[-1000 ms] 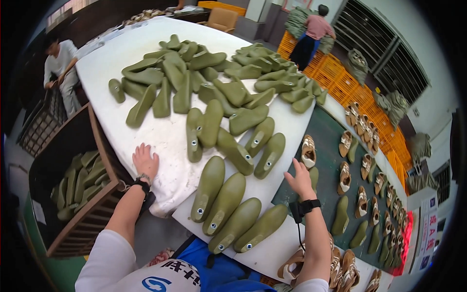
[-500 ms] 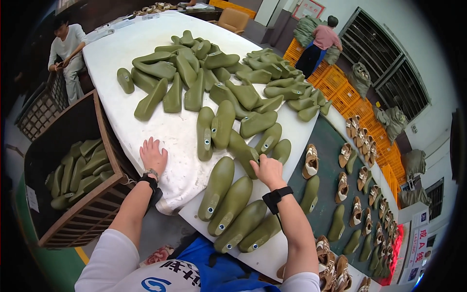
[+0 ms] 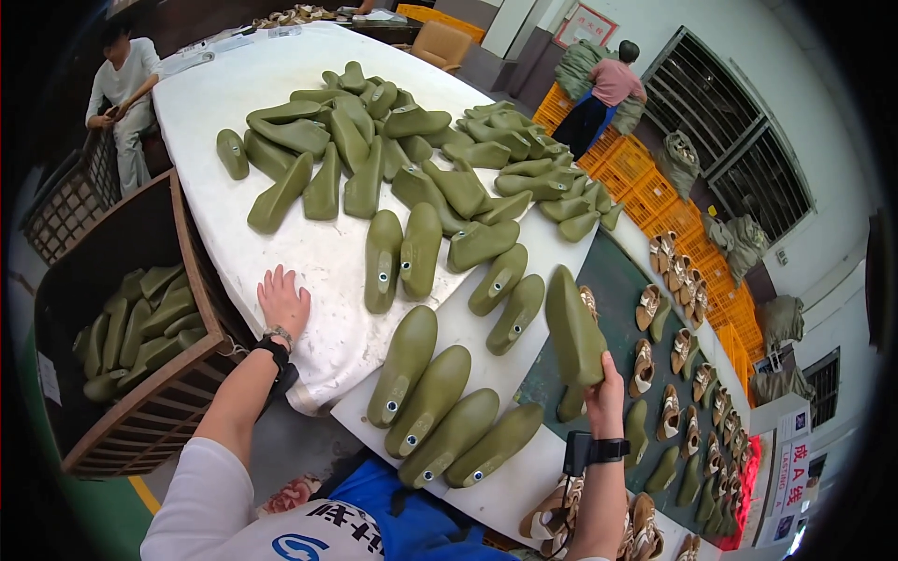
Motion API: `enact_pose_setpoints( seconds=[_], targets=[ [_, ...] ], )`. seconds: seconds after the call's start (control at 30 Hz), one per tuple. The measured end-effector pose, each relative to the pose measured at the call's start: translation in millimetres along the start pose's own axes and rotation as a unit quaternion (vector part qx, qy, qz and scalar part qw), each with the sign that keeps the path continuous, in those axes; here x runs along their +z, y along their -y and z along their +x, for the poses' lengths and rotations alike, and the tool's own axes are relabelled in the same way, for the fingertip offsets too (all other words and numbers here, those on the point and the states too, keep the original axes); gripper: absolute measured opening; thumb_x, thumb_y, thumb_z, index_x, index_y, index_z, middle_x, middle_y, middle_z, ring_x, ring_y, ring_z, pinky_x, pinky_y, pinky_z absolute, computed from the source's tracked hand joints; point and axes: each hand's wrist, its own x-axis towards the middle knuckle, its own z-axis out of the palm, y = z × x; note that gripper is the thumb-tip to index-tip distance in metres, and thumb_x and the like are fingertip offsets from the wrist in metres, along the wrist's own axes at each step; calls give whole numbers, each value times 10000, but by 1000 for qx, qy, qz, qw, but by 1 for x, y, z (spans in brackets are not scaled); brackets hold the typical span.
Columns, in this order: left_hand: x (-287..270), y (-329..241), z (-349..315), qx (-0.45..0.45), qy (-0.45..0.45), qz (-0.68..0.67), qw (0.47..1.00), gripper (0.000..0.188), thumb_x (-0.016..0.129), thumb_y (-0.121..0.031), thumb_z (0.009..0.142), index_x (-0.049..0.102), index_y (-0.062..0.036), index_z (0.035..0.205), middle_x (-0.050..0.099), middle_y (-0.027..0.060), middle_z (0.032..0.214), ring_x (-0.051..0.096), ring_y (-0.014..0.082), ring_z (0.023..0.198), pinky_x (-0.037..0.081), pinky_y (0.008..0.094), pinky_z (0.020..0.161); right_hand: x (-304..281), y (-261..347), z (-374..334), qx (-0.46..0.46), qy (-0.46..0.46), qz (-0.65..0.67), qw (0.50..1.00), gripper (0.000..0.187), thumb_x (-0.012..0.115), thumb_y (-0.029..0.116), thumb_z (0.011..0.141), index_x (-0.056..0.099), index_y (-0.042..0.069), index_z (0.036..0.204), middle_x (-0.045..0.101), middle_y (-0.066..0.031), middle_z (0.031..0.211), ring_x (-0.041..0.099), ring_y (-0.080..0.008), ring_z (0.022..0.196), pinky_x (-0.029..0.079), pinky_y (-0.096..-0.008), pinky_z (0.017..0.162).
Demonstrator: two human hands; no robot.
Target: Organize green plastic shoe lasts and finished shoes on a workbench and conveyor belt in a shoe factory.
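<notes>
Across a white table [image 3: 220,103] lie green lasts [image 3: 351,142]. My right hand [image 3: 606,391], fingers closed, holds one last [image 3: 573,323] toe-up by the green belt's [image 3: 613,271] edge; my left hand [image 3: 284,305] rests empty, fingers spread.

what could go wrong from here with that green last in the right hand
The right hand grips the green last near its lower end, so it might tip or slip onto the green surface.
The four lasts nearest the person lie close to the edge of the white board; a bump could knock one off.
The heaped lasts overlap, so disturbing one may make others slide.
</notes>
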Motion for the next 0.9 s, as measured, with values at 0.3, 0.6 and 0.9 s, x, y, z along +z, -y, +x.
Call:
enact_pose_setpoints(
  seconds=[0.3,0.6,0.9],
  targets=[
    [2,-12,3,-7,12,-19,1000,387,553,-207,789,534,-48,1140,428,144,1331,313,338,1283,193,484,1072,13,-90,68,-155,-212,-583,769,474,616,440,767,606,-31,709,633,-228,736,614,-413,768,480,-462,713],
    [-2,0,1,-13,3,-8,1000,388,567,-208,789,533,-50,1141,424,149,1325,309,343,1281,191,489,1072,43,-58,81,-122,-77,-682,717,877,622,539,756,297,1,1369,534,-228,1221,544,-350,1098,447,-385,894],
    [-1,-5,0,3,14,-8,1000,393,564,-194,780,526,-41,1140,417,161,1324,309,355,1274,201,500,1065,62,-79,129,-128,-122,-535,826,813,588,593,757,394,66,1346,499,-272,1218,463,-384,1158,375,-409,977]
  ],
)
